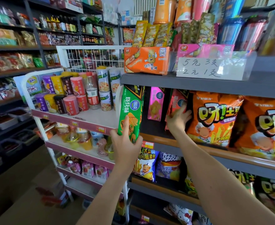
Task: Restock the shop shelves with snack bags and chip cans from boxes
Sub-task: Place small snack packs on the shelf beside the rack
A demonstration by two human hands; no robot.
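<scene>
- Head camera view: a grey metal shop shelf (198, 85) fills the right side, and a white wire rack (59, 54) stands just beside its left end.
- Left hand (125, 142) holds a tall green glossy chip pack (130, 108) upright by its lower part, with the fingers wrapped round it and the thumb laid up its front.
- The green chip pack is at the left end of the middle level. Its top is just under the edge of the board above and its base is near the wood-coloured front lip (217, 152). Whether it rests on the level cannot be told.
- Right hand (178, 120) lies on a tall red foil pack (176, 101), which stands on the same level just beside a large orange fries bag (213, 117).
- The right hand's fingers are spread over the red pack's front, with the tips at its right edge. Whether they clasp it or only press on it cannot be told.
- A tall pink foil pack (155, 103) stands further back, between the green and red packs, with neither hand on it.
- A second orange bag (263, 127) stands to the right of the first.
- On the level above, an orange cardboard display box (147, 60) holds yellow sachets (149, 34). Beside it is a clear holder with a handwritten price sign (201, 67).
- On the level below, a blue fries bag (145, 163) and a purple chip bag (170, 166) stand side by side.
- The white rack carries coloured cups and tins (68, 95).
</scene>
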